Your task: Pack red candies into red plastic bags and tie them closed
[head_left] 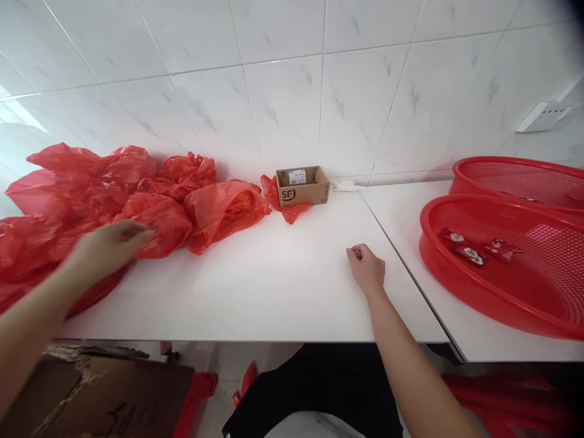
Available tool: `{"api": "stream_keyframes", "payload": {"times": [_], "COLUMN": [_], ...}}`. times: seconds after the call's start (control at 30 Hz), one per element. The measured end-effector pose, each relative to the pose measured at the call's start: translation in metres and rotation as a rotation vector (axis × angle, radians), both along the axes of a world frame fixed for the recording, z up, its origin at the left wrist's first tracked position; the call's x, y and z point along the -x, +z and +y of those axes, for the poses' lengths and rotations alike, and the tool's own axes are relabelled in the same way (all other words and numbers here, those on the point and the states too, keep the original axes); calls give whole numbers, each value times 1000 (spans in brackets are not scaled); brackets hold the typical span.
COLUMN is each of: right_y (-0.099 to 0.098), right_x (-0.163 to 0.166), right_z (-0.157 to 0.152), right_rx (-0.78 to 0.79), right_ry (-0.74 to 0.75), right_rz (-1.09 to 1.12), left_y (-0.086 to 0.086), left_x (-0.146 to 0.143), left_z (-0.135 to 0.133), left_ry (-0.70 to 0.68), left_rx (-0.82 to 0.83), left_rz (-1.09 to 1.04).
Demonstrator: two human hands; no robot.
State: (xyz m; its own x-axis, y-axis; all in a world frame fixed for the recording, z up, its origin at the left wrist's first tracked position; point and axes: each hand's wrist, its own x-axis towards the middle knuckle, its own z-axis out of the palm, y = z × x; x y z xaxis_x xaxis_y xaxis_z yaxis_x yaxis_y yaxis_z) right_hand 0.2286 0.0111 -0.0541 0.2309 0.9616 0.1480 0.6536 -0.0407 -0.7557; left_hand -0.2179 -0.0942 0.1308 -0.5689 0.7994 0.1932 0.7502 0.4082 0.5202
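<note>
My left hand [107,246], blurred by motion, is above the near side of a heap of red plastic bags [155,219]. Its fingers point right, and the blur hides whether they hold anything. My right hand [365,266] is at the right part of the white table [274,280], its fingers curled into a loose fist with nothing visible in them. Another crumpled red bag [228,207] forms the right end of the heap. Against the wall stands a small open cardboard box [303,193] with a white label, on top of a piece of red plastic.
Two red perforated baskets [433,243] stand on the right-hand table; the nearer holds several small wrapped packets [469,254]. A crumpled white scrap [347,186] lies beside the box. Under the table at left is a large cardboard carton [114,389]. A tiled wall borders the back.
</note>
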Motion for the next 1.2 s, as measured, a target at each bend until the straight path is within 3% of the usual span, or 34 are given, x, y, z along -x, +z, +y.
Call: {"api": "stream_keyframes", "payload": {"times": [0.13, 0.2, 0.3, 0.43, 0.57, 0.8, 1.0, 1.2], "right_y": [0, 0, 0, 2, 3, 1, 1, 1], "right_x": [0, 0, 0, 1, 1, 0, 0, 0], "right_z": [1, 2, 2, 3, 4, 3, 2, 3], "right_rx": [-11, -12, -4, 12, 15, 17, 2, 11], "right_ry": [-9, -15, -20, -24, -18, -24, -25, -28], "right_rz": [-10, -13, -13, -11, -13, -6, -6, 7], "left_y": [-63, -90, -114, -125, -128, -117, -100, -68], "left_x": [-53, -78, -92, -79, -69, -72, -75, -87], "left_z": [72, 103, 136, 158, 161, 160, 175, 166], "left_ry": [-353, -441, -361, -175, -144, -197, -220, -189], "left_rx": [137, 143, 120, 157, 183, -14, -112, -435], "left_rz": [156, 218, 305, 333, 327, 267, -114, -644]}}
